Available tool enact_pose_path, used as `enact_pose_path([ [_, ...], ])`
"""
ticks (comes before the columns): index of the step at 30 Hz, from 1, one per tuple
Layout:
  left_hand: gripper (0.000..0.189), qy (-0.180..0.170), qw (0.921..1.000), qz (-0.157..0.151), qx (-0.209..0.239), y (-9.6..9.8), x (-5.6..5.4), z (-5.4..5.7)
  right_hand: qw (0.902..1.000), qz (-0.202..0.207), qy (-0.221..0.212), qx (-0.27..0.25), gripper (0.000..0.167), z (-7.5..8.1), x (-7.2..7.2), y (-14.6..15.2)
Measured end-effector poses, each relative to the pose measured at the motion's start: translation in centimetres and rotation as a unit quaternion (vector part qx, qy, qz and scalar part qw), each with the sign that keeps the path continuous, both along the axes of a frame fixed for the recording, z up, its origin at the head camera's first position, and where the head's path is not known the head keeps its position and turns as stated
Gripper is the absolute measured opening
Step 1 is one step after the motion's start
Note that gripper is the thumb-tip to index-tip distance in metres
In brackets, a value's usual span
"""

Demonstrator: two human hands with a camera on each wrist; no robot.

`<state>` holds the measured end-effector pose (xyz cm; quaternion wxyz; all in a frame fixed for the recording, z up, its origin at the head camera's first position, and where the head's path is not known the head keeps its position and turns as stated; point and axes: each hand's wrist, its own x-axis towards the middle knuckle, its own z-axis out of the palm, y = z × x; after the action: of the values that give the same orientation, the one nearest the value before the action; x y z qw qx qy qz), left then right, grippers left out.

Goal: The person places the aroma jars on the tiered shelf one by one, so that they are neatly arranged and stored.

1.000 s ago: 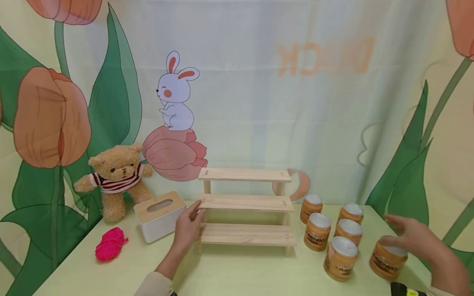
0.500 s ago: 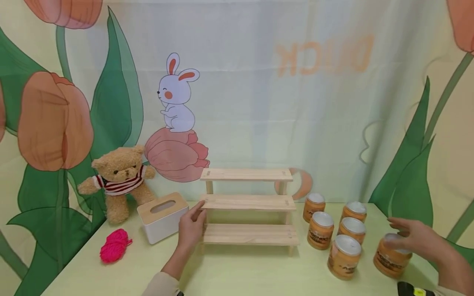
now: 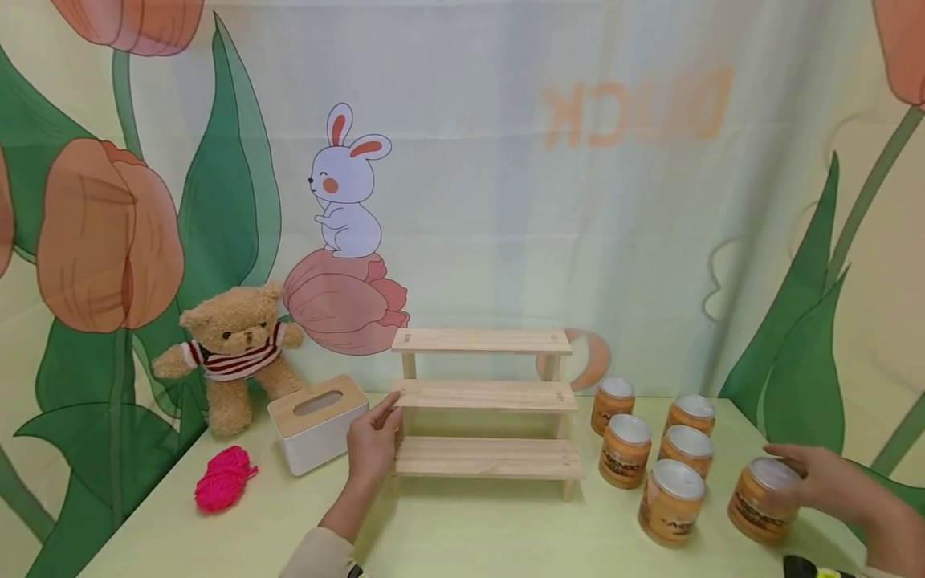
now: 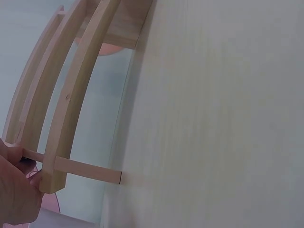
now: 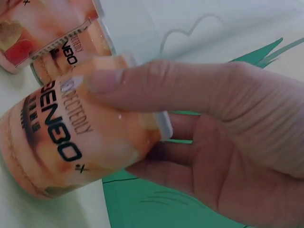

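Observation:
A three-tier wooden shelf [image 3: 482, 393] stands in the middle of the table. My left hand [image 3: 372, 445] grips its left end near the middle tier; in the left wrist view the fingers of the left hand [image 4: 19, 185] are bent at the side frame, partly hidden. At the far right, my right hand [image 3: 831, 486] holds an orange can [image 3: 759, 510] with a pale lid. In the right wrist view the thumb lies across the front of the can [image 5: 71, 137] and the fingers go behind it. The can appears to stand on the table.
Several more orange cans [image 3: 672, 514] stand between the shelf and my right hand. Left of the shelf are a white tissue box [image 3: 318, 437] with a wooden top, a pink yarn ball [image 3: 224, 480] and a teddy bear [image 3: 242, 345]. A printed curtain [image 3: 477, 201] hangs behind.
My right hand has come down from above the can's top to its side, thumb now on the can's front. The left hand stays on the shelf. The view shifted slightly.

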<state>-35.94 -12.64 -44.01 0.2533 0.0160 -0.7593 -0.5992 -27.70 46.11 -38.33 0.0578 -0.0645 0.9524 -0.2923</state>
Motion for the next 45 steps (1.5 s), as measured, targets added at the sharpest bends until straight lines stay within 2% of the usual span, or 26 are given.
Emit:
enact_pose_path([
  [5,0.029,-0.002,1.0,-0.003,0.003,0.0,0.1,0.0,0.9998,-0.018,0.007,-0.007,0.075,-0.8,0.1,0.5],
  [12,0.029,0.006,1.0,0.002,-0.004,0.0,0.1,0.0,0.9955,-0.058,-0.024,-0.071,0.081,-2.3,0.0,1.5],
  [16,0.029,0.007,1.0,0.003,-0.005,0.1,0.1,0.0,0.994,-0.068,-0.028,-0.081,0.082,-3.0,-0.2,2.0],
  [20,0.029,0.008,1.0,-0.001,-0.001,0.1,0.1,0.0,0.9944,-0.07,0.003,-0.079,0.079,-3.0,0.2,1.8],
  [24,0.029,0.009,0.9999,0.005,-0.006,0.1,0.0,-0.1,0.9903,-0.11,0.044,-0.072,0.081,-1.9,0.8,1.1],
  [27,0.028,0.008,0.9998,0.011,-0.011,0.1,0.0,-0.2,0.9824,-0.144,0.091,-0.076,0.08,-0.7,1.2,0.6],
  [31,0.028,0.01,0.9999,0.009,-0.01,0.2,-0.1,-0.1,0.9723,-0.162,0.143,-0.089,0.077,0.6,1.5,0.0],
  [38,0.029,0.008,0.9999,0.007,-0.009,0.3,-0.2,-0.1,0.9552,-0.193,0.163,-0.154,0.081,2.8,1.6,-2.2],
  [40,0.029,0.006,0.9999,0.01,-0.009,0.2,-0.2,-0.1,0.9538,-0.188,0.167,-0.165,0.083,3.7,1.6,-3.3],
  [43,0.029,0.005,0.9999,0.01,-0.009,0.1,-0.2,-0.2,0.9569,-0.16,0.173,-0.17,0.078,4.9,1.6,-5.3],
  [45,0.029,0.005,0.9999,0.011,-0.011,0.0,-0.3,-0.3,0.9494,-0.15,0.188,-0.203,0.069,5.5,1.4,-7.1],
])
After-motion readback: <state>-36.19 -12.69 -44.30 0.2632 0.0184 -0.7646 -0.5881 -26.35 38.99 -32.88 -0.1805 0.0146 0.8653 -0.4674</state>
